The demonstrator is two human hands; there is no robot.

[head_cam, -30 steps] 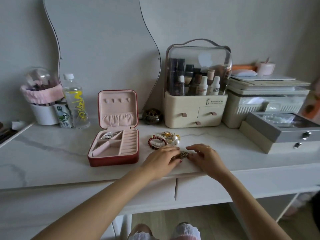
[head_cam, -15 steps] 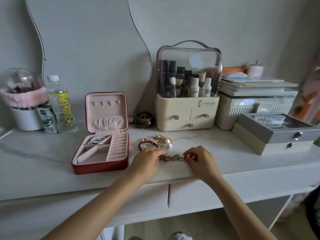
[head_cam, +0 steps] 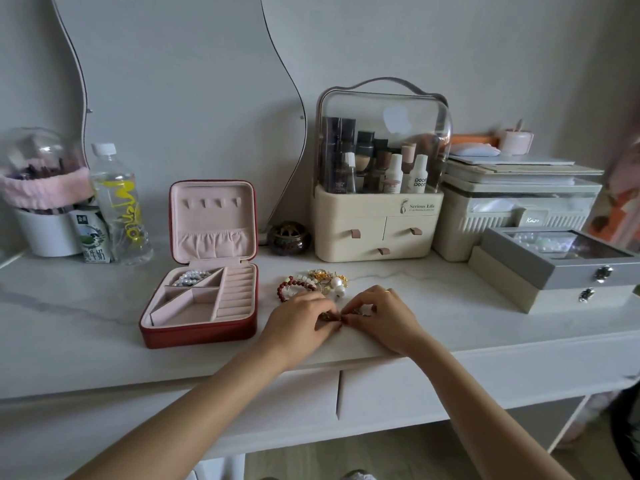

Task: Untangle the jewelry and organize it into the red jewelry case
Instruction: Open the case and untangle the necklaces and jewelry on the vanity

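Observation:
The red jewelry case (head_cam: 194, 336) stands open on the white table, its pink lid upright. A pearl piece (head_cam: 191, 277) lies in its back left compartment. To its right lies a tangled pile of jewelry (head_cam: 317, 282): a red bead bracelet, gold pieces and pearls. Just in front of the pile, my left hand (head_cam: 299, 322) and my right hand (head_cam: 377, 315) meet fingertip to fingertip. Both pinch a small dark chain piece (head_cam: 333, 317) bunched between them, mostly hidden by the fingers.
Behind stand a cream cosmetics organizer (head_cam: 377, 223) with a clear dome, a small dark round pot (head_cam: 289, 238) and a wavy mirror (head_cam: 173, 98). A water bottle (head_cam: 117, 206) and brush cup (head_cam: 45, 202) sit at left. Grey and cream boxes (head_cam: 554, 271) stand at right.
Half a second ago the chain piece was stretched between my two hands. They have come together and the piece is now bunched between the fingertips.

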